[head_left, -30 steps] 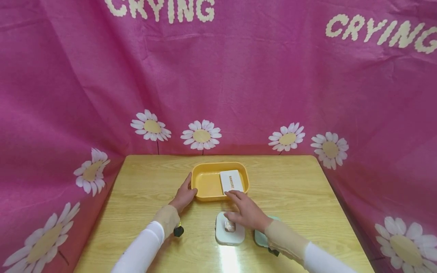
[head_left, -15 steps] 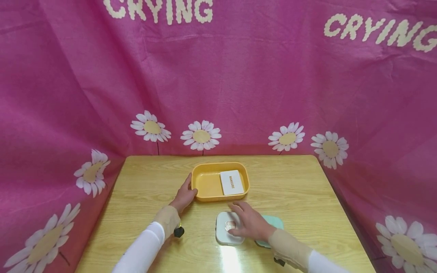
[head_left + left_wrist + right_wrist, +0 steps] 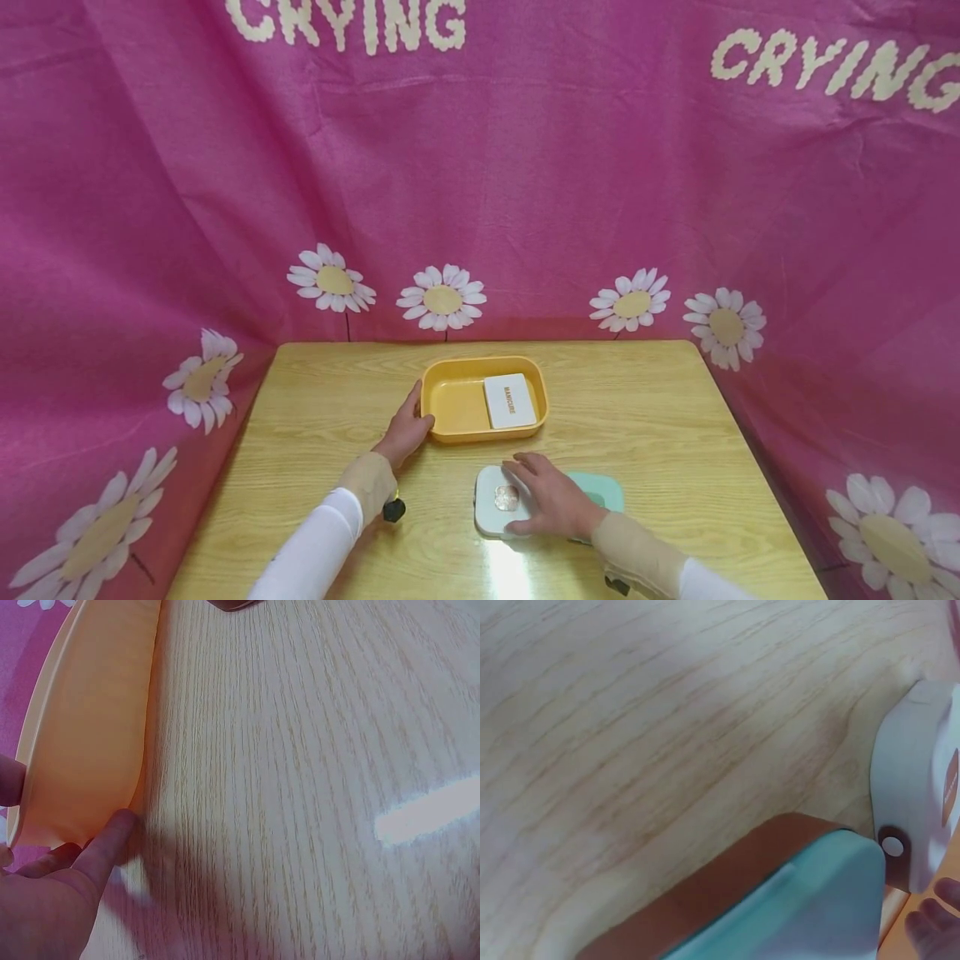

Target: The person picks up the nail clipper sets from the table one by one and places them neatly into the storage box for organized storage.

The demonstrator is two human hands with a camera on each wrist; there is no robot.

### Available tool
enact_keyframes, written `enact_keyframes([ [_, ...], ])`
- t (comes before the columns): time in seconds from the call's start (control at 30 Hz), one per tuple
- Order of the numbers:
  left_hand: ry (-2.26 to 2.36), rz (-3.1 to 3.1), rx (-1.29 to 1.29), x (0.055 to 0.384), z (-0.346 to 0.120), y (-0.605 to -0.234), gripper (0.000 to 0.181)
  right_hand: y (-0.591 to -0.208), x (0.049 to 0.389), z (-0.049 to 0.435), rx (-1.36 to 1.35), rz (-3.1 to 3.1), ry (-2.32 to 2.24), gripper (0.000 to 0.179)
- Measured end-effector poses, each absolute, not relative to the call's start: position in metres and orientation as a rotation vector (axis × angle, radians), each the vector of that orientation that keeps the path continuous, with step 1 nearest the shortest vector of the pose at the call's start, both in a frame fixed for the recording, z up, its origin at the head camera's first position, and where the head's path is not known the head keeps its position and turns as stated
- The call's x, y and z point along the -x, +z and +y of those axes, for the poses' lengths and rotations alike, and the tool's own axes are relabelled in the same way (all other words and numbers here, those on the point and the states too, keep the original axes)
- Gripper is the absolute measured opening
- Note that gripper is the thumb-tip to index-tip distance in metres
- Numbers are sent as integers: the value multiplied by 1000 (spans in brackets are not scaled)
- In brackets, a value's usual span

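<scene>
Tray (image 3: 457,408) looks smooth plastic; table (image 3: 337,375), glossy wood.

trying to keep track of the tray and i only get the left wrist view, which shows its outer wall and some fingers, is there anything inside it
Observer: Yes, the head view shows a flat white box printed MANICURE lying at the right end of the yellow tray.

Operator: ok and what's going on outside my shot

Observer: The right hand is at the white case, its thumb and fingers spread; I can't tell whether they touch it.

Operator: anything lying next to that

Observer: A mint-green case to its right, partly covered by the hand in the head view.
</scene>
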State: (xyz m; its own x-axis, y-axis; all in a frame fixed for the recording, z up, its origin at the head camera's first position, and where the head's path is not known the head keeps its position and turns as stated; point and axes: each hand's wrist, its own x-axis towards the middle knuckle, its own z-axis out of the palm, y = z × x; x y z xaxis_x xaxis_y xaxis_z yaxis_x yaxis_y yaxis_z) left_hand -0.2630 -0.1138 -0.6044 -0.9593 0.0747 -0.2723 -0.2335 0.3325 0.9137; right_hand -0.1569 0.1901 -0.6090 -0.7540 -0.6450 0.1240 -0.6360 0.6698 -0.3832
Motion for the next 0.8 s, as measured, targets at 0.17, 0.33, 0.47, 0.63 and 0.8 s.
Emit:
enact_keyframes([
  [0.17, 1672, 2346, 130, 263, -114, -603, 91, -613, 155, 190, 1138, 2854, -651, 93],
  [0.33, 1675, 2333, 137, 263, -114, -603, 91, -615, 155, 189, 1136, 2863, -634, 92],
  [0.47, 1679, 2322, 143, 263, -114, -604, 91, -617, 155, 188, 1118, 2853, -623, 93],
  [0.63, 1676, 2324, 148, 264, -113, -604, 91, -619, 154, 187, 1117, 2851, -604, 95],
  [0.8, 1680, 2311, 165, 264, -114, -606, 91, -619, 152, 186, 1074, 2834, -585, 99],
])
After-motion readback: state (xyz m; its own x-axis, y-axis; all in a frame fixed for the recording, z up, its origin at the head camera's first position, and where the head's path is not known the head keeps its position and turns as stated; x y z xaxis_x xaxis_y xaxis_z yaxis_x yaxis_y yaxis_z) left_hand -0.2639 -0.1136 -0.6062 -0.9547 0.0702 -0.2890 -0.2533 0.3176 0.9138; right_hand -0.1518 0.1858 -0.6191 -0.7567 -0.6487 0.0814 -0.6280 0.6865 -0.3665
